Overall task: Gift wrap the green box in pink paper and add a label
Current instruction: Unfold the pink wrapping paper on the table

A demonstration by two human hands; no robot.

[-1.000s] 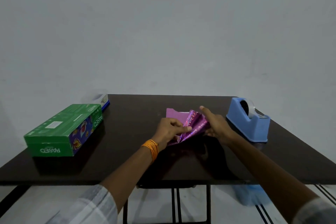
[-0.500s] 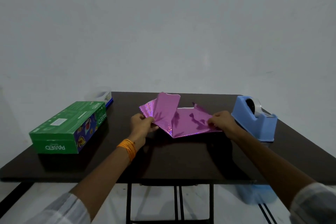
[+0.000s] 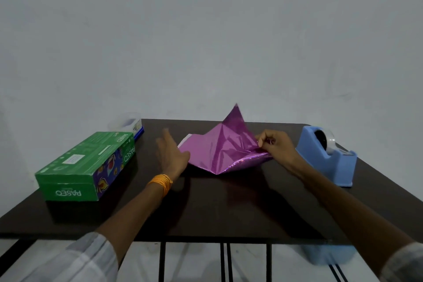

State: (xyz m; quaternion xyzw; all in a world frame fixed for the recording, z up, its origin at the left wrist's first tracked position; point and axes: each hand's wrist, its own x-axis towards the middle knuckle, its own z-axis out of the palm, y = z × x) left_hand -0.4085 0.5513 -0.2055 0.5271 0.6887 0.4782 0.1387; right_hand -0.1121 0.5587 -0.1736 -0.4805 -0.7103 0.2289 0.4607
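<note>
Since prev. frame, left hand (image 3: 170,155) has let go of pink paper (image 3: 217,151): fingers straight, holding nothing. Right hand (image 3: 278,146) fingers pinch paper's right edge. Paper part-unfolded, mid-desk (image 3: 229,208). Green box (image 3: 84,165) at desk left, well apart, bare. Remaining: wrap, tape, label.

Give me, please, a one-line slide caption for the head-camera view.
Right hand pinches the creased pink paper on the dark table; left hand open beside it, green box left, tape dispenser right.
</note>
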